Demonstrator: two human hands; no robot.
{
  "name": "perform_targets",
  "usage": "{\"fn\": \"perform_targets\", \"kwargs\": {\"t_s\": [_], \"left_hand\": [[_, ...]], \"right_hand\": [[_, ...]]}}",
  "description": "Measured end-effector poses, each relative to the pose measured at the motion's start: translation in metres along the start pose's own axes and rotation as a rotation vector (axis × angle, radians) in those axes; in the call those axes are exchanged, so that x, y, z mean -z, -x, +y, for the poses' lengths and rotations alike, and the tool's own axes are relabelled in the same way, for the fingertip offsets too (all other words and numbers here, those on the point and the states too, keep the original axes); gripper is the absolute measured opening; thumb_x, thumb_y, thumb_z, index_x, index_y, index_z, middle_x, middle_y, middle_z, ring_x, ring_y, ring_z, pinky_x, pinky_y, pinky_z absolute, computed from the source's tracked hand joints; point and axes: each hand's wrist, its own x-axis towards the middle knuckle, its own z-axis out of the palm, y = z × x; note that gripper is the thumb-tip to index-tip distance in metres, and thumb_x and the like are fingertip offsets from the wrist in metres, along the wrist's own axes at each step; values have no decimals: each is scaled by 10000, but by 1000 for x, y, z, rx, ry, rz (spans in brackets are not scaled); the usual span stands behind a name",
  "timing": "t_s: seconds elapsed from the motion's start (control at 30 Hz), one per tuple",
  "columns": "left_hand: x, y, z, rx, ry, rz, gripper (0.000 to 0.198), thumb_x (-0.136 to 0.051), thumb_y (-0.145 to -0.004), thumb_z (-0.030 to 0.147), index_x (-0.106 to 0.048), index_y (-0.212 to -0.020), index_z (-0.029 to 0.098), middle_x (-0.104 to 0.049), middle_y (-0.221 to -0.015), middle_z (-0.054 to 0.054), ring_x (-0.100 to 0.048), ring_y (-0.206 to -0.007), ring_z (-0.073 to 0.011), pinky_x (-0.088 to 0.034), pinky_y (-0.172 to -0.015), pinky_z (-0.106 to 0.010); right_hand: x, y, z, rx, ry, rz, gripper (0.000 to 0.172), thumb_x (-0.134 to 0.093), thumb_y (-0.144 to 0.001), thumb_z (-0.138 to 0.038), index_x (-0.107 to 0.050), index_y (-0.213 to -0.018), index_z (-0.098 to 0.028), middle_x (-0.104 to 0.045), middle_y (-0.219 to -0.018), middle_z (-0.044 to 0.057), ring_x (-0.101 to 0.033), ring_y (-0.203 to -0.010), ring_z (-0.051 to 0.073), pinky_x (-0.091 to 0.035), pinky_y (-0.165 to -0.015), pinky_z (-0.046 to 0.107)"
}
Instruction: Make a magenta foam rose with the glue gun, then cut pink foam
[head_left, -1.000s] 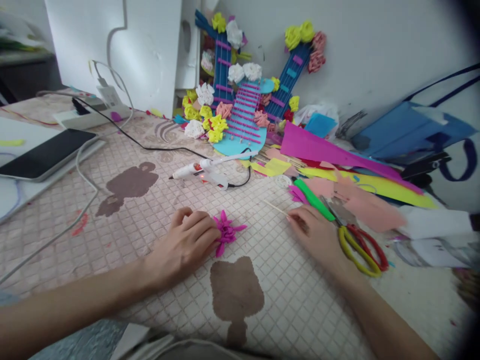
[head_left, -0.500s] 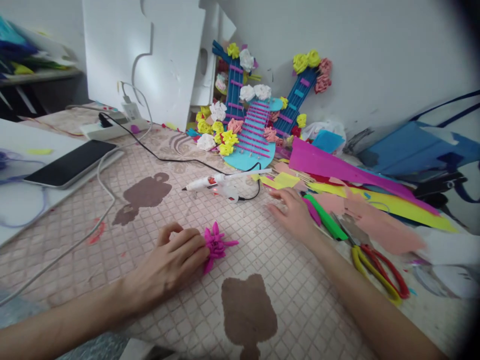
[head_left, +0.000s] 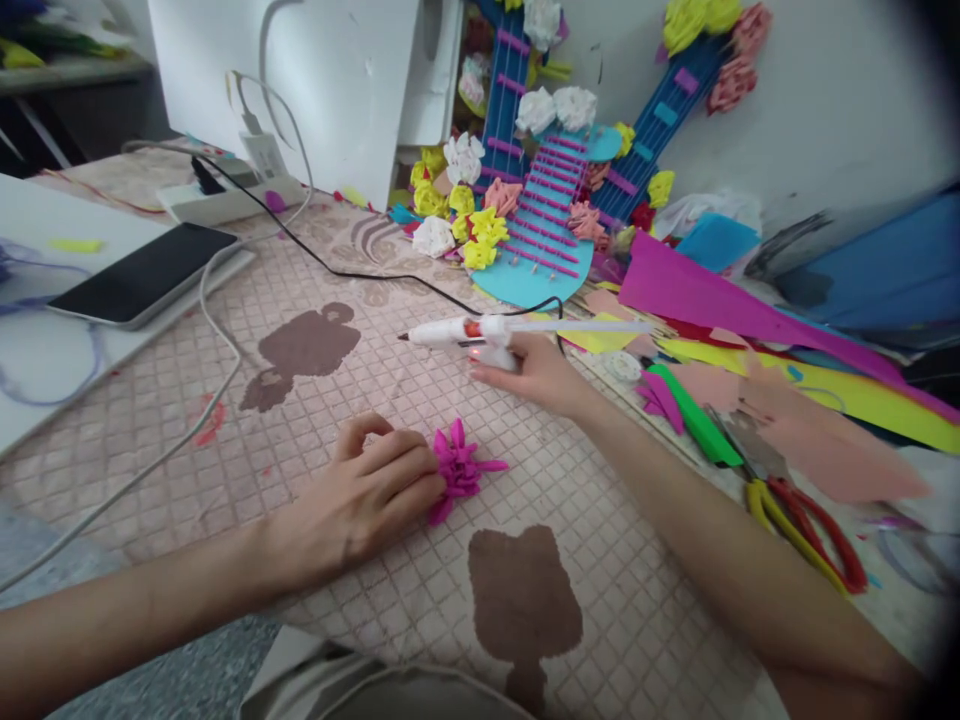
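The back of the room is being closed off by a pale wall (head_left: 825, 100), w/ a white foam board (head_left: 337, 90) being leaned against it at the L. The tabletop is being covered edge to edge by a pinkish grid-pattern cloth (head_left: 247, 440), printed w/ brown bear shapes (head_left: 525, 600). The R side of the cloth is being buried under loose foam sheets (head_left: 697, 295) in magenta, yellow, pink & blue. At back centre a blue guitar-shaped craft (head_left: 547, 250), dotted w/ paper flowers, is being propped toward the wall. At the L edge a dark phone (head_left: 142, 272) is being carried on a white slab, w/ a power strip (head_left: 225, 200) behind it; a black cord (head_left: 360, 272) is being run from there across the cloth to the glue gun (head_left: 480, 332). The gun, mid-table & just in front of the craft, is being gripped by the R hand (head_left: 536, 372), fingers curled shut round its handle, nozzle pointed L; whether it is being lifted off the cloth cannot be told. The L hand (head_left: 360, 500) is being rested on the cloth nearer the body, fingertips pinched together on a magenta foam flower (head_left: 459, 470), which is being kept flat on the cloth just above the nearest bear print. Scissors (head_left: 810, 520) w/ yellow & red handles and a green tool (head_left: 694, 420) are being left beside the R forearm.
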Motion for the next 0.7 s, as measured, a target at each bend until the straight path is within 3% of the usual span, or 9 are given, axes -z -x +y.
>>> {"fn": "perform_targets", "kwargs": {"t_s": [0.17, 0.27, 0.37, 0.53, 0.7], "left_hand": [[2, 1, 0, -29, -55, -13, 270, -330, -988, 138, -597, -1011, 171, -668, -883, -25, -570, -910, -181, -318, -879, -381], [0, 2, -2, -60, -74, 20, 228, -386, -964, 115, -605, -991, 173, -667, -892, -22, -573, -931, -183, -319, -885, -384], [-3, 4, -3, -94, -86, 55, 226, -402, -955, 111, -613, -966, 191, -669, -923, -16, -565, -956, -181, -322, -891, -388], [-3, 5, -2, -103, -129, 43, 293, -341, -971, 109, -617, -933, 201, -674, -936, -12, -550, -960, -172, -324, -895, -399], [-3, 8, 0, -91, -132, 46, 262, -389, -943, 94, -606, -949, 240, -669, -977, 5, -555, -987, -166, -333, -915, -397]], "right_hand": [[32, 58, -6, -172, -82, 30, 278, -648, -796, -439, -672, -964, -218, -670, -784, 15, -613, -690, 197, -478, -574, 303], [50, 95, -12, -162, -8, -17, 177, -633, -818, -406, -661, -919, -263, -647, -705, 5, -611, -624, 204, -485, -498, 306], [61, 119, -24, -90, 59, 12, 259, -670, -787, -386, -610, -1024, -298, -665, -821, 32, -632, -692, 236, -516, -506, 337], [65, 128, -49, -101, -8, -297, 14, -591, -856, -290, -597, -866, -284, -611, -742, 19, -588, -615, 176, -498, -480, 289], [58, 124, -59, -107, 0, -308, 56, -555, -881, -293, -584, -837, -276, -610, -718, 13, -570, -568, 153, -459, -438, 268]]}}
